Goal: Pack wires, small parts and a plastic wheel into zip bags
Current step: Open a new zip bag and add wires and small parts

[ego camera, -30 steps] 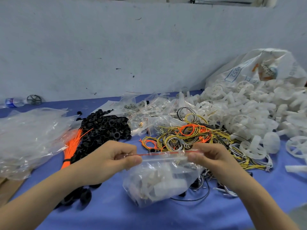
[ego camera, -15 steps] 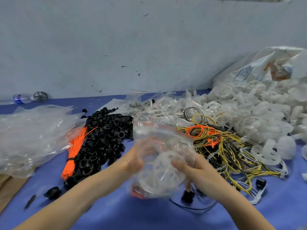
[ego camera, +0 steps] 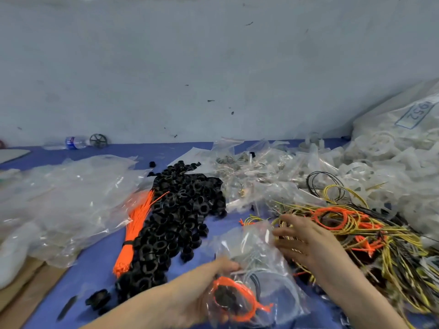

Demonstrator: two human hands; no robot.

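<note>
Zip bag (ego camera: 256,276), filled and lying low on the blue table (ego camera: 99,264) in front of the person, is now held only by the left hand (ego camera: 204,288), whose fingers curl round its near left edge; an orange wire loop, dark small parts and a pale wheel show through the plastic. A second ago both hands pinched the seal strip and then turned the bag over; since then the right hand (ego camera: 306,243) has let go and lies spread, fingers straight, at the bag's right side against the heap of yellow, orange and black wires (ego camera: 356,224). This suggests the bag is closed and about done, and that the right hand is reaching for wires for another bag. Black rings (ego camera: 180,210), orange ties (ego camera: 135,231) and empty bags (ego camera: 61,193) lie to the left, white wheels (ego camera: 389,162) to the right.
</note>
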